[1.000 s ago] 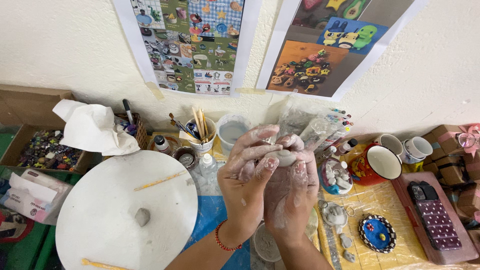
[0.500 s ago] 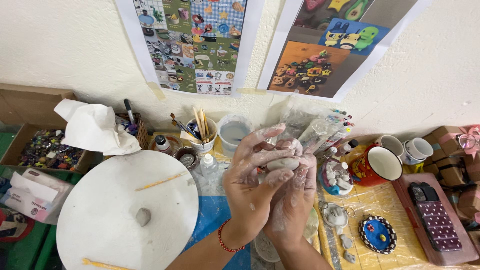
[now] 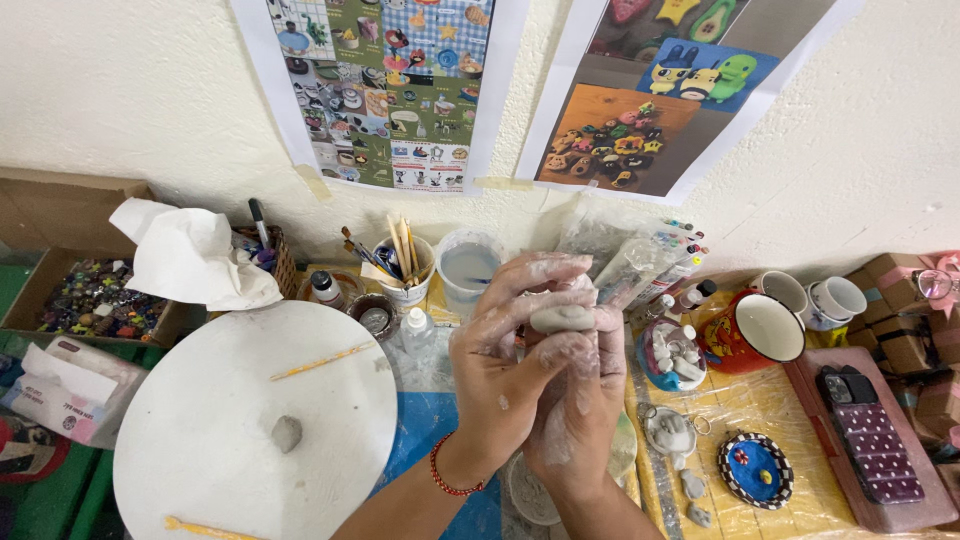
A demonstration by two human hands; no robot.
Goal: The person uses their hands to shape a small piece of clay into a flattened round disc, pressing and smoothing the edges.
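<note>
Most of the grey clay lump (image 3: 560,318) is hidden: only its top shows between the left hand (image 3: 505,370) and the right hand (image 3: 585,400), whose palms press together and cannot be seen. Both forearms are cut off by the bottom edge. The pale bowl (image 3: 525,495) beneath the wrists is largely covered. At the table's right edge, the pink boxes (image 3: 915,320) run out of frame. The wooden stick (image 3: 200,527) on the white round board (image 3: 200,420) is cut by the bottom edge.
</note>
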